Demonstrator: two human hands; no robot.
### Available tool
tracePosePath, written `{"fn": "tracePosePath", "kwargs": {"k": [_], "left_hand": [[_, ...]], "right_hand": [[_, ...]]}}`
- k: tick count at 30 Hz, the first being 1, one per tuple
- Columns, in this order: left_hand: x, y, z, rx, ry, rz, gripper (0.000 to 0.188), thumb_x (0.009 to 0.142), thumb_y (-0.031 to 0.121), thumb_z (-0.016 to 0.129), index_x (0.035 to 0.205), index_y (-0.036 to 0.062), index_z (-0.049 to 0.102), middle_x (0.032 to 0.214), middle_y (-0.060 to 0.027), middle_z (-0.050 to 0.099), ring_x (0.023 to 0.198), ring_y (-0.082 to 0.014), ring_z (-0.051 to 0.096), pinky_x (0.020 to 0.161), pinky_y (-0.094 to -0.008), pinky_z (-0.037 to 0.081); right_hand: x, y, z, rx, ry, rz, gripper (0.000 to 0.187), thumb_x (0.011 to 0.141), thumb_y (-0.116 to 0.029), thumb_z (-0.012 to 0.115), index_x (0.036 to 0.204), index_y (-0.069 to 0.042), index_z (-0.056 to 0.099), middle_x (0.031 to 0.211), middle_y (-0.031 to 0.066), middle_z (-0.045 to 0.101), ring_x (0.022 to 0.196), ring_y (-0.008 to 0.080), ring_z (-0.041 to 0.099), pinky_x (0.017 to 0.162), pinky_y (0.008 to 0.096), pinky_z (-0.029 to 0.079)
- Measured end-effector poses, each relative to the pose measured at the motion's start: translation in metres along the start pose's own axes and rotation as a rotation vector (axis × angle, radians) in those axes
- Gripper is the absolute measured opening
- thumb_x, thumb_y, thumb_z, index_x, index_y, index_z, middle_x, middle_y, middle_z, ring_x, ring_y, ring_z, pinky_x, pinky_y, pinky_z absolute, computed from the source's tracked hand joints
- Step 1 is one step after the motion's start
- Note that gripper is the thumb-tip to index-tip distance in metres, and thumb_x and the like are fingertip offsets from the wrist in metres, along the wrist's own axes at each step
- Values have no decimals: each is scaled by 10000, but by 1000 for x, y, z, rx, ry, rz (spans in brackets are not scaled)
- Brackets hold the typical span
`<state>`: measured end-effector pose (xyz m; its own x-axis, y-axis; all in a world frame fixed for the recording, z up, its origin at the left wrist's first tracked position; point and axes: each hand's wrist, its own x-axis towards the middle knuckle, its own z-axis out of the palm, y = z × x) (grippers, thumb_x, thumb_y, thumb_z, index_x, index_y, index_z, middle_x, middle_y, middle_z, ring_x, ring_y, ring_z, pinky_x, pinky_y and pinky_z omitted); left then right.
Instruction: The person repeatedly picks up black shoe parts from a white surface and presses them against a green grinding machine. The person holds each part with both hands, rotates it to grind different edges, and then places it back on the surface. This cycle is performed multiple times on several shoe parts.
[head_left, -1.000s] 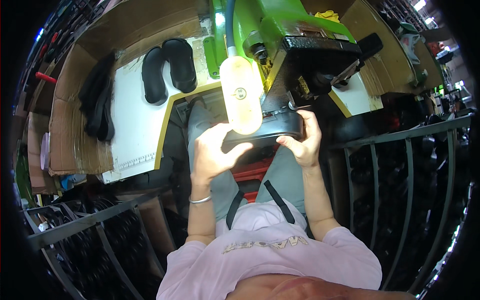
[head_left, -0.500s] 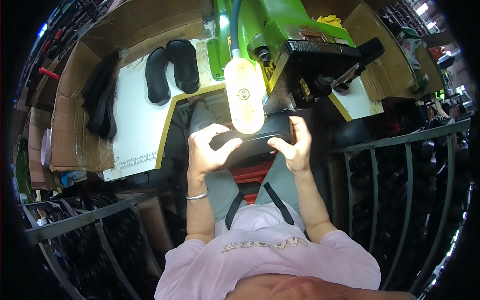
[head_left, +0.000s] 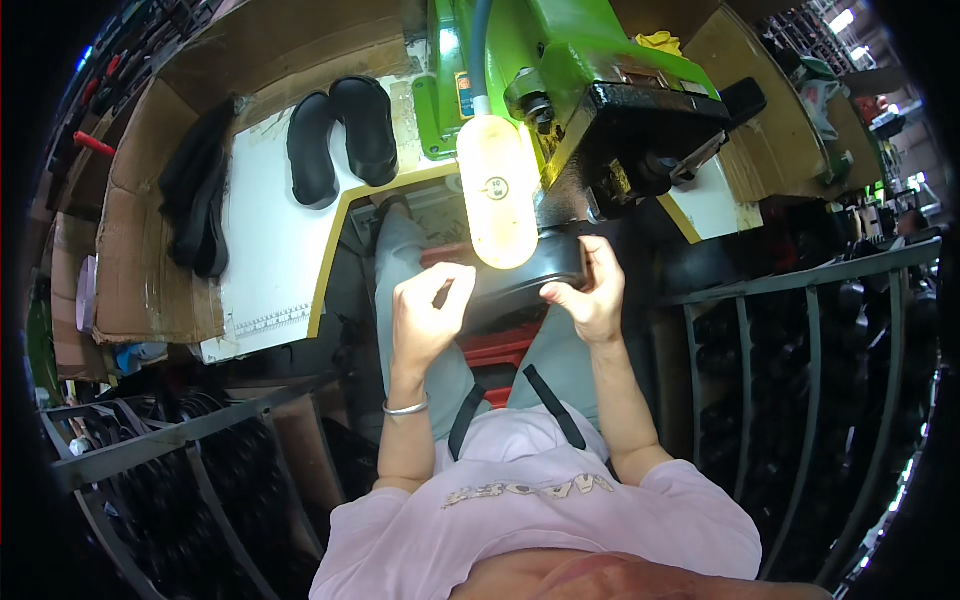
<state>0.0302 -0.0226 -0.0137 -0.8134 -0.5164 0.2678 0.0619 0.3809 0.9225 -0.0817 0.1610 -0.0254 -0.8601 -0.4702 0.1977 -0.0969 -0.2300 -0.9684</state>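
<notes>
Two hands are working a black shoe part (head_left: 525, 280) under the green machine (head_left: 560, 70): the right hand (head_left: 590, 295) is closing its fingers over the part's right end and pressing it up toward the machine's black head (head_left: 650, 125), while the left hand (head_left: 425, 315) is sitting just off the part's left end with fingers half curled and not clearly clasping anything. A lit lamp (head_left: 497, 190) is hanging in front of the part and hiding its middle, so the contact point is not showing. Judging by this, the piece is being fed through the machine and is not finished. Two black soles (head_left: 340, 140) are lying on the white bench (head_left: 265, 250) to the left, with darker pieces (head_left: 200, 200) on the cardboard (head_left: 140, 260) beyond; whether those are done or waiting, I cannot tell.
</notes>
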Motion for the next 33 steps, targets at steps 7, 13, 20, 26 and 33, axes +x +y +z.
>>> {"fn": "tracePosePath", "kwargs": {"k": [7,13,20,26,33], "left_hand": [[23,15,-8,163,26,77,99,845,75,672,782,-1,665,608,-111,629,489,-182,593,492,-280,421],[-12,-21,5,-90,148,-142,177,897,84,645,753,-16,621,546,24,508,497,-18,387,461,-224,314],[-66,-42,45,-586,232,-305,92,963,54,553,933,-10,613,828,12,595,739,-37,500,669,-198,423],[-30,0,23,-51,-59,67,551,665,343,875,1008,-14,635,879,-131,687,792,-217,676,707,-329,530],[34,44,2,312,-256,403,504,719,462,789,951,30,674,746,-145,660,642,-323,638,612,-363,523]], "right_hand": [[2,-7,8,166,38,84,465,714,-7,823,1065,4,519,880,66,632,703,111,610,570,226,511],[5,-10,14,44,-1,156,521,663,0,851,1065,2,520,895,69,633,785,129,617,669,249,522],[5,0,36,62,15,-137,678,578,39,889,1075,-35,434,975,99,580,877,168,618,772,295,534],[-5,1,11,76,17,-84,686,625,17,872,1158,-9,441,1056,98,567,915,171,602,794,298,537],[-13,6,-2,280,119,9,540,759,-83,815,1198,12,515,1130,92,607,1029,172,578,927,299,450]]}}
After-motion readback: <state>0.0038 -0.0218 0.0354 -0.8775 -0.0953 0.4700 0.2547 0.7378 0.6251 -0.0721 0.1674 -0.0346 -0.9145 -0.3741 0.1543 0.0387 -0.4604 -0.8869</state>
